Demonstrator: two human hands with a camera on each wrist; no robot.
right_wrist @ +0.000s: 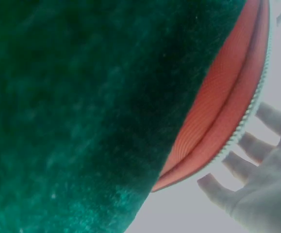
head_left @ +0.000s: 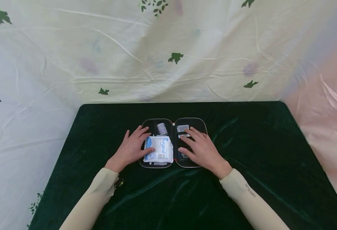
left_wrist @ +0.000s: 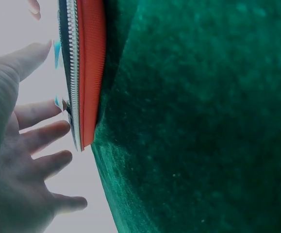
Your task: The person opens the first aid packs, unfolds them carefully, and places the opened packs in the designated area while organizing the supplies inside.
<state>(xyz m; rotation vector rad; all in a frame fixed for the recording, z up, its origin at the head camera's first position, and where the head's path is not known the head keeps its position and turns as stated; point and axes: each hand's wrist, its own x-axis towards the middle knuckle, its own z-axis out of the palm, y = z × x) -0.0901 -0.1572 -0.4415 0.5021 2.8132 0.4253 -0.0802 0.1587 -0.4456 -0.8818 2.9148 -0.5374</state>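
Observation:
A zip case [head_left: 190,165] with a black inside lies spread flat on the table. Its outside looks red in both wrist views, with a silver zipper [left_wrist: 73,58] along the edge. A white and blue packet printed "Surgical" [head_left: 162,150] fills much of the left half, below a small white cylinder with printing [head_left: 162,128]. My left hand [head_left: 131,147] spreads its fingers over the left edge, thumb over the packet. Over the right half, my right hand [head_left: 204,150] holds its fingers extended, partly hiding white labelled packets [head_left: 182,128].
A dark green velvety cloth [head_left: 260,137] covers the table. Behind it and at both sides hangs pale fabric [head_left: 208,38] with green leaf shapes. Another flat white item [head_left: 160,164] shows below the printed packet.

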